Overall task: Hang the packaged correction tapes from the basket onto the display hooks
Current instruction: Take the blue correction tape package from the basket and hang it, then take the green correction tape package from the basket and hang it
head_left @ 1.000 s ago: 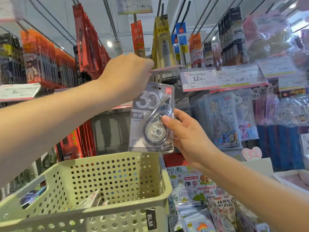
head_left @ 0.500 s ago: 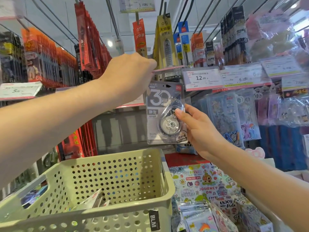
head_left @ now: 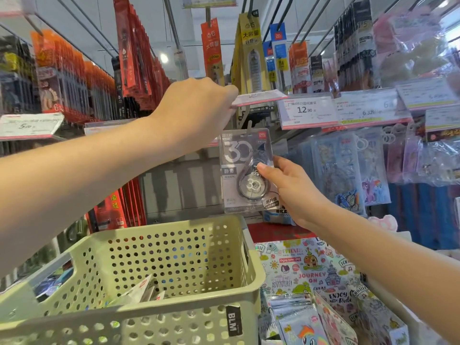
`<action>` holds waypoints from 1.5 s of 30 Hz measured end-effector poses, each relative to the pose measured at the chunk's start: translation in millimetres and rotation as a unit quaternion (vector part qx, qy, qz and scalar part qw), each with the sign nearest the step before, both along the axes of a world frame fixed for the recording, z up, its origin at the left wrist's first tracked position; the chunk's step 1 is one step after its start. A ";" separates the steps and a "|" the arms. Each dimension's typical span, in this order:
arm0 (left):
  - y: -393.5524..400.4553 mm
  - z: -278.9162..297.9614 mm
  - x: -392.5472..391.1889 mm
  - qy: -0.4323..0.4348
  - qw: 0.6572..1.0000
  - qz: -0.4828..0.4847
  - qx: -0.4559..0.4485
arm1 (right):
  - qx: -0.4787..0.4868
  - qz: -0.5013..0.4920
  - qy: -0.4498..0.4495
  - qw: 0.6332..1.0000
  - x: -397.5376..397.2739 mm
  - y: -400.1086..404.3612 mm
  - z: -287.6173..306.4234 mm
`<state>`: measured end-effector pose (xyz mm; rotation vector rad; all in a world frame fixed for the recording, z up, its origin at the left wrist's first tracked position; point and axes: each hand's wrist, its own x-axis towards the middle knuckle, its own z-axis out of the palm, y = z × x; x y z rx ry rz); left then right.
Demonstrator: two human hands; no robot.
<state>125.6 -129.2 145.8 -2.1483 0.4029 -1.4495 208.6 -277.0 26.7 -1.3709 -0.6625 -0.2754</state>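
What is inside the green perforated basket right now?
Inside the basket, a few flat packages lean near the bottom, white with red corners. The front wall covers the floor, so their count and anything beneath stay hidden.

The left hand (head_left: 196,105) shows only its back; its fingertips are hidden behind the tipped-up price tag (head_left: 258,98), so the grip there cannot be judged. Below that hand, the hook's (head_left: 249,125) tip pokes above the pack (head_left: 245,170), the rest hidden behind it. The right hand's (head_left: 293,190) fingers vanish behind the pack, only the thumb showing. Beneath both hands, the basket (head_left: 154,312) is cut by the bottom edge, its packets (head_left: 139,292) mostly hidden by the wall. Far-right tags (head_left: 428,94) are blurred, unreadable.
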 end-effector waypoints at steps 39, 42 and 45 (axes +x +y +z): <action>134.4 -104.1 -14.1 0.478 0.865 -0.057 -0.139 | -0.412 0.014 -0.042 0.910 -55.0 90.6 3.7; 145.2 -112.6 -4.9 0.545 0.813 0.001 -0.205 | -0.457 0.036 0.001 0.888 -52.9 105.4 1.6; 159.4 -121.2 3.5 0.598 0.748 0.048 -0.285 | -0.483 0.053 0.051 0.873 -48.6 123.5 -1.4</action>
